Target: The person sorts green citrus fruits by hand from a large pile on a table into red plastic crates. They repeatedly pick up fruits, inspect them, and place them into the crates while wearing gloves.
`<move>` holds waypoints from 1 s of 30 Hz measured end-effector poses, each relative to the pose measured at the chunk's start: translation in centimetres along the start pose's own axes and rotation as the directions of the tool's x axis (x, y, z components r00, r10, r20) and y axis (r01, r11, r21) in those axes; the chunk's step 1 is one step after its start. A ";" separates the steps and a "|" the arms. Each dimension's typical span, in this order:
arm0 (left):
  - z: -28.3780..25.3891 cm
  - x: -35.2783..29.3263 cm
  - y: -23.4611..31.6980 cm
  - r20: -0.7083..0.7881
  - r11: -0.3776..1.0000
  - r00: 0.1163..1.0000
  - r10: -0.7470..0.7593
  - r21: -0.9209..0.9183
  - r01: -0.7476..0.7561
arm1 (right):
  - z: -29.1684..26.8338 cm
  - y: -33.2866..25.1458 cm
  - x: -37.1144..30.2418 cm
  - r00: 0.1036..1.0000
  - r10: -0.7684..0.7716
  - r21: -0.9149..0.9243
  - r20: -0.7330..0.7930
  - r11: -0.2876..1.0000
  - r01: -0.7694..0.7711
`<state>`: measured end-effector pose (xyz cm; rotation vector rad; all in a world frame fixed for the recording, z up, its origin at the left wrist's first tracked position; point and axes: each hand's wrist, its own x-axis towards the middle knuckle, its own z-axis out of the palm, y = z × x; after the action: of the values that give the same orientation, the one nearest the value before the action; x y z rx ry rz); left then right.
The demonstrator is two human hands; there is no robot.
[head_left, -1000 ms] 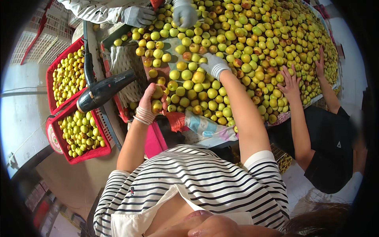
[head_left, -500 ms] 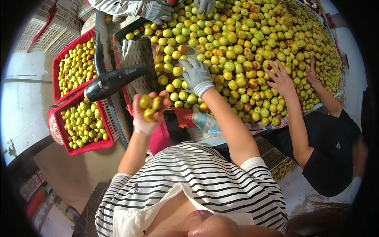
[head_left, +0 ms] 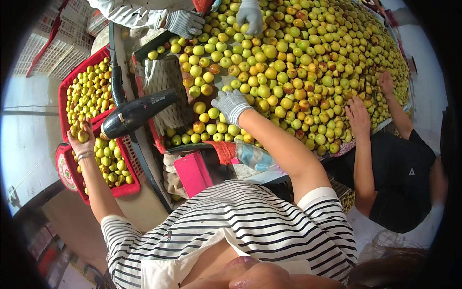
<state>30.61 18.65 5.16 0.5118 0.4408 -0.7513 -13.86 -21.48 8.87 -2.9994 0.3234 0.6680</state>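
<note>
My left hand [head_left: 82,143] is over the red crates at the left, closed around jujubes [head_left: 83,136] that are yellow-green with brown patches. How many it holds is partly hidden by the fingers. Beneath and beside it stands the nearer red crate [head_left: 133,189], holding greenish jujubes; the farther red crate [head_left: 62,98] holds browner ones. My right hand [head_left: 232,107], in a grey glove, rests with fingers spread on loose jujubes [head_left: 263,91] at the near left part of the heaped table. Nothing shows in its grasp.
A black hair dryer [head_left: 137,113] on a bent arm juts between crates and table. A pink case [head_left: 193,174] lies at the near edge. Across the table are a co-worker's gloved hands [head_left: 185,24]; at right, another person's bare hands [head_left: 358,115] touch the heap. White crates [head_left: 72,36] stand far left.
My left hand has swung left from beside the hair dryer to the red crates, carrying jujubes. My right hand has shifted slightly left and down. The neighbour's nearer hand moved right.
</note>
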 end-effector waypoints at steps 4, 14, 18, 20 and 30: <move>-0.6 7.4 1.6 -0.163 0.991 0.978 0.128 0.045 -0.122 | -1.7 0.0 -0.2 0.981 0.104 0.244 0.162 0.959 -0.142; 0.7 11.9 2.2 -0.224 0.913 0.888 0.402 0.023 -0.407 | -5.9 7.1 -2.6 0.832 0.554 0.543 0.002 0.698 -0.466; 0.5 12.0 2.5 -0.235 0.922 0.899 0.370 -0.024 -0.386 | -7.5 15.5 -1.1 0.740 0.667 0.297 0.087 0.691 -0.659; 1.1 11.0 1.3 -0.241 0.920 0.896 0.373 -0.032 -0.392 | -7.4 16.3 0.0 0.729 0.658 0.168 0.187 0.710 -0.684; -0.9 6.6 1.0 -0.172 0.639 0.676 0.716 0.552 -0.536 | -3.8 15.1 1.1 0.714 0.633 0.049 0.298 0.737 -0.674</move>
<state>35.50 16.36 1.11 1.2141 0.3919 -0.0249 -14.59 -36.82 11.77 -2.5424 1.3925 1.0096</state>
